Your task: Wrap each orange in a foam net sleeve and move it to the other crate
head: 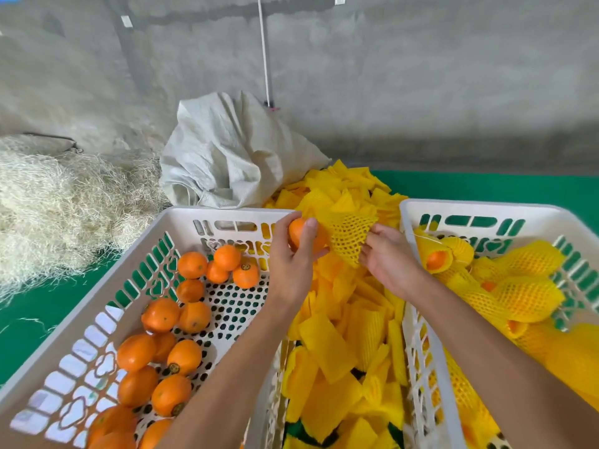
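My left hand (293, 254) grips a bare orange (299, 236) above the gap between the two crates. My right hand (387, 257) pinches the edge of a stretched yellow foam net sleeve (350, 236), whose mouth touches the orange's right side. The left white crate (136, 257) holds several bare oranges (162, 351). Several oranges wrapped in yellow sleeves (522, 296) lie in the right white crate (479, 209).
A heap of flat yellow foam sleeves (334, 345) fills the space between the crates. A crumpled white woven sack (233, 150) stands behind it against the grey wall. Loose straw (64, 202) lies at the left on the green floor (486, 186).
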